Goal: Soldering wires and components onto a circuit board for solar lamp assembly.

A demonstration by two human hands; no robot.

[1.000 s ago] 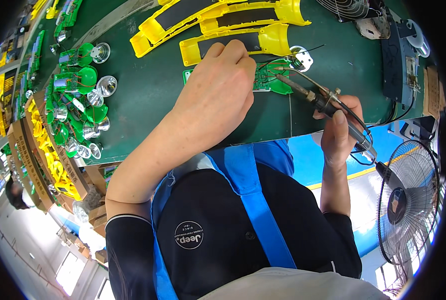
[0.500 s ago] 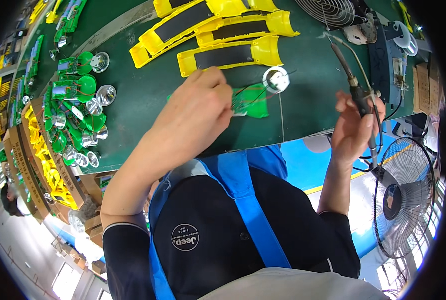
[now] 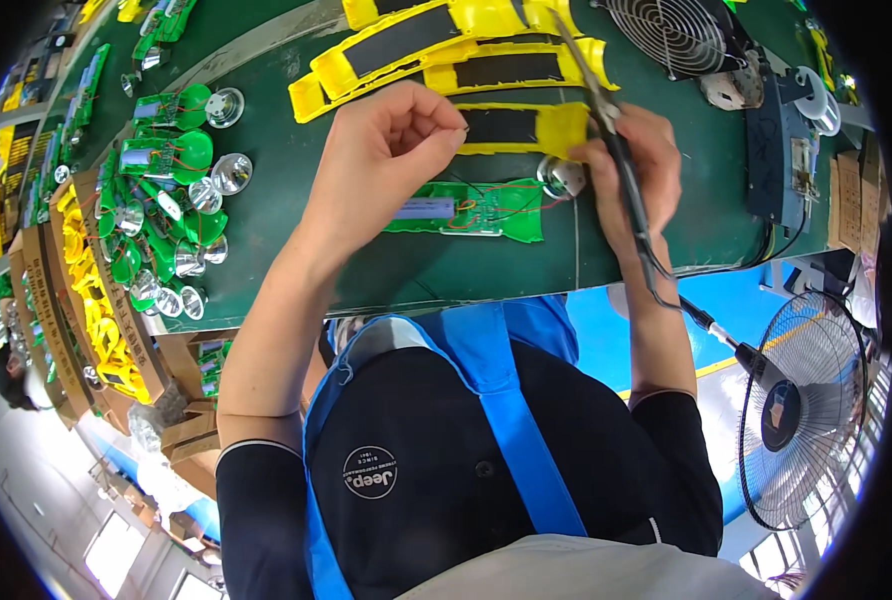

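Observation:
My right hand (image 3: 646, 170) grips a soldering iron (image 3: 628, 185), its tip pointing up and away over the yellow shells. Those fingertips are at the right end of the nearest yellow shell (image 3: 501, 128), a half housing with a dark strip inside. Over its left part, my left hand (image 3: 386, 150) is closed in a pinch; whatever it holds is too small or hidden. Just nearer me lies a green lamp assembly (image 3: 511, 212) with a circuit board, red wires and a lavender battery, partly behind my left hand. A silver reflector cup (image 3: 561, 177) sits at its right end.
More yellow shells (image 3: 396, 45) lie at the back. Several green lamp assemblies with reflectors (image 3: 231, 173) are clustered on the left. A round fan guard (image 3: 666, 35) and a dark soldering station (image 3: 781, 150) stand at the back right. A floor fan (image 3: 796, 410) is beyond the table's edge.
My right hand has brought the soldering iron left and farther over the table. My left hand has lifted off the green assembly toward the nearest shell, which has shifted toward me and straightened.

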